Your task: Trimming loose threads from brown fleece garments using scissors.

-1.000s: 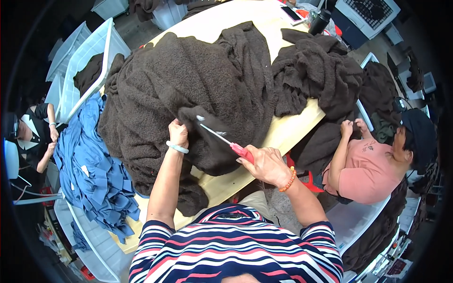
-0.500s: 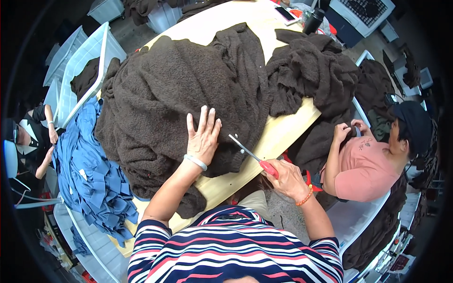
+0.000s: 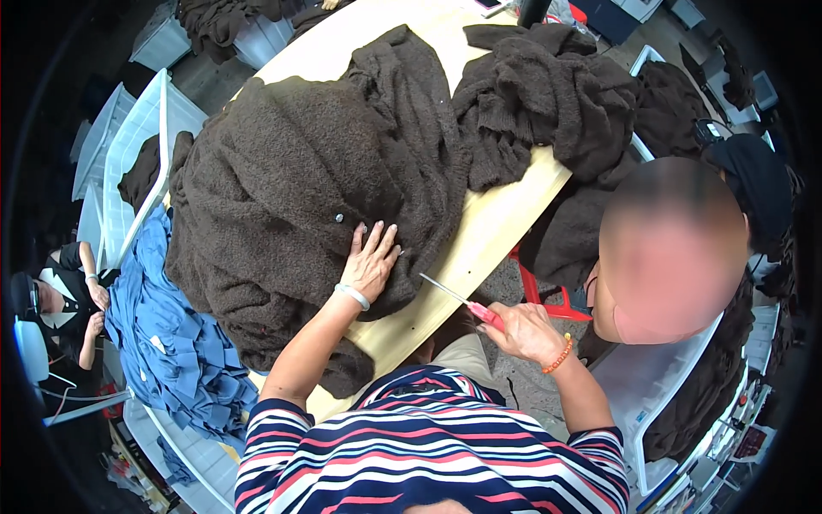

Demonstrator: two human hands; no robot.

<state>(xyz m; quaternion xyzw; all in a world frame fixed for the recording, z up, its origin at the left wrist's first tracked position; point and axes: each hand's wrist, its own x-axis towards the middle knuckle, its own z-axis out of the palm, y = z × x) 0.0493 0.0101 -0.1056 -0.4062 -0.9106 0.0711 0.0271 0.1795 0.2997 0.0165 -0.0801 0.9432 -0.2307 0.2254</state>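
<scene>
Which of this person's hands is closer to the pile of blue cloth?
The left hand. It rests on the big brown cloth heap, to the right of the blue cloth pile; the right hand, holding a pink-handled tool, is farther right.

Light was strongest over the far end of the pale wooden table (image 3: 505, 223), which washed out almost to white; its near side kept a soft yellow. The dark brown fabric heap (image 3: 291, 171) reflected little, with soft shadow in its folds, yet its nap stayed readable. The left hand (image 3: 370, 267) and right hand (image 3: 524, 332) were evenly lit and fairly sharp. Toward the dim rim, the translucent plastic bin (image 3: 181, 116) bowed, and black swallowed the corners. A smooth blurred oval obscured much of the co-worker (image 3: 758, 188).
</scene>
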